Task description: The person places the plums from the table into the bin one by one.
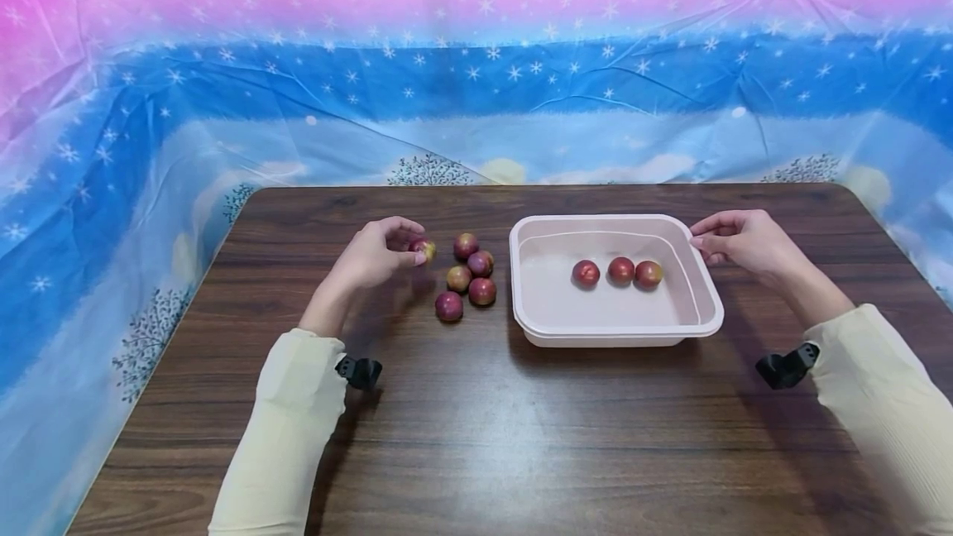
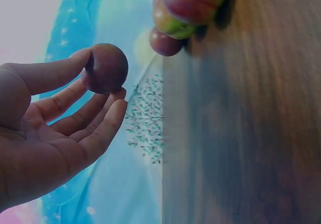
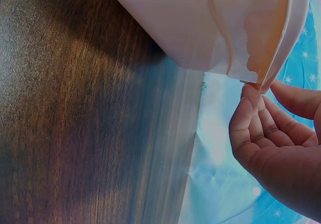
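Observation:
Between thumb and fingertips my left hand (image 1: 378,253) pinches a red-yellow plum (image 2: 106,68), just left of a loose group of several plums (image 1: 482,291) on the table. The left wrist view shows the held plum above the tabletop, with the group beyond it. A pale pink plastic basin (image 1: 616,330) stands right of the group, and three red plums (image 1: 586,274) lie on its floor. My right hand (image 1: 750,243) grips the basin's rim at its right side, thumb on one face and fingers on the other, as the right wrist view (image 3: 276,133) shows.
The dark wood-grain table (image 1: 476,437) runs back to a snowflake-patterned cloth (image 1: 447,81) hung behind and to the left. A black wrist strap (image 1: 361,372) is on the left sleeve and another strap (image 1: 787,366) on the right.

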